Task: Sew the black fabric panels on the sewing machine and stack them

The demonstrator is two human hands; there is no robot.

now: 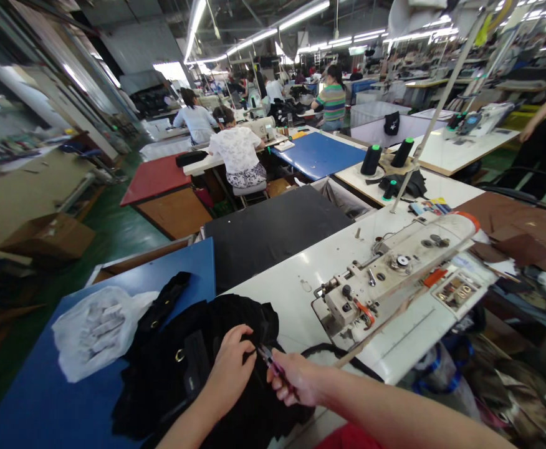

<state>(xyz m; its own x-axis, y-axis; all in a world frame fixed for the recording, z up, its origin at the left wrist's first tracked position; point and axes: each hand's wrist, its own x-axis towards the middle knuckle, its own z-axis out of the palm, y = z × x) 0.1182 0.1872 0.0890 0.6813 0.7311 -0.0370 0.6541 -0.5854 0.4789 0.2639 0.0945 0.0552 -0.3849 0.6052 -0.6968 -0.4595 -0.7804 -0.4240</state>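
Observation:
A pile of black fabric pieces (161, 374) lies in front of me, across the blue board and the white sewing table. My left hand (233, 362) is closed in a pinch over the pile, thumb and fingers on a bit of the black fabric. Just to its right, my right hand (296, 377) grips small thread snips (267, 357) with a pinkish handle. Their metal blades point at the fingertips of my left hand. On the pile are a metal ring (179, 355) and a dark strap (196, 362).
A sewing machine (385, 268) stands at the right on the white table (273, 280). A plastic bag of pale pieces (100, 330) rests on the blue board (39, 405). Black thread cones (371, 161) stand farther back. Other people (238, 149) sit at machines ahead.

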